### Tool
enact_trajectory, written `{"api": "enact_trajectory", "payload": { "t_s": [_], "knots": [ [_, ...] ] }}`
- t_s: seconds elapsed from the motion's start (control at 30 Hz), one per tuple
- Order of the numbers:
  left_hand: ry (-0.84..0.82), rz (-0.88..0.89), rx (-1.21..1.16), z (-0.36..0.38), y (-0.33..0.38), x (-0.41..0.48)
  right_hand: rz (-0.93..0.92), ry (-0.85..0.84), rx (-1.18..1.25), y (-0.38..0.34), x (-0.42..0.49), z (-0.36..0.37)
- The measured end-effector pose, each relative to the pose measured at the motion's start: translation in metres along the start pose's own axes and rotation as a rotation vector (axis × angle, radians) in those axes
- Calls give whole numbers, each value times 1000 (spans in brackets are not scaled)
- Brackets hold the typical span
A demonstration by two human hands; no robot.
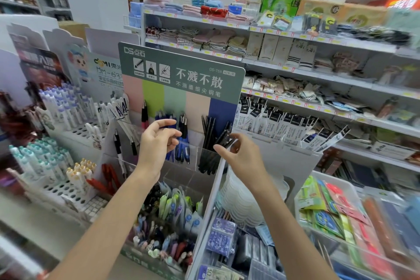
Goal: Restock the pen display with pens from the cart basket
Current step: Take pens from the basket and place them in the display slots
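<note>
Tidying black pens in the pen display (145, 88)

The left hand (159, 141) hovers loosely curled and empty in front of the display's blue pens (183, 151). The right hand (238, 152) meets the black pens (208, 141) in the display's rightmost pocket, but I cannot tell whether it grips them. Stand the leaning pens upright first; no cart basket is in view.

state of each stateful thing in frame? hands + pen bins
black pens: standing in their bin, some leaning right
blue pens: upright in their bin
red pens: tilted in a lower bin
left hand: fingers loosely curled, holding nothing
right hand: fingers at the black pens, grip unclear
</note>
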State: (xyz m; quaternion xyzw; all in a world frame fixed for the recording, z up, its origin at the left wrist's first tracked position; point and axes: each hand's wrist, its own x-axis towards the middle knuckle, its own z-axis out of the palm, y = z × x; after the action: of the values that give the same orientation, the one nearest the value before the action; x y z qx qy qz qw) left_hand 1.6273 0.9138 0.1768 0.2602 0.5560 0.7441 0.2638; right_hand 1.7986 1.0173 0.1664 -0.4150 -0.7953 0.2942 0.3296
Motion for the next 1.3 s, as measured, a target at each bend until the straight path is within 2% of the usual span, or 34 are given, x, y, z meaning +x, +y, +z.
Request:
{"api": "enact_trajectory", "payload": {
  "t_s": [0.2,0.47,0.7,1.13,1.2,1.3],
  "knots": [
    [17,7,12,-7,3,1,-85,2,-27,-22,12,9],
    [22,-7,15,-13,3,0,-163,104,-50,-24,23,24],
    [13,14,26,-14,4,2,-186,359,36,-5,9,-1],
    [17,22,47,-15,4,2,-193,75,-206,-8,13,18],
    [29,27,50,-20,5,1,-205,97,-188,-6,12,19],
    [63,22,46,-27,5,-2,-281,233,-105,-10,6,18]
  ]
}}
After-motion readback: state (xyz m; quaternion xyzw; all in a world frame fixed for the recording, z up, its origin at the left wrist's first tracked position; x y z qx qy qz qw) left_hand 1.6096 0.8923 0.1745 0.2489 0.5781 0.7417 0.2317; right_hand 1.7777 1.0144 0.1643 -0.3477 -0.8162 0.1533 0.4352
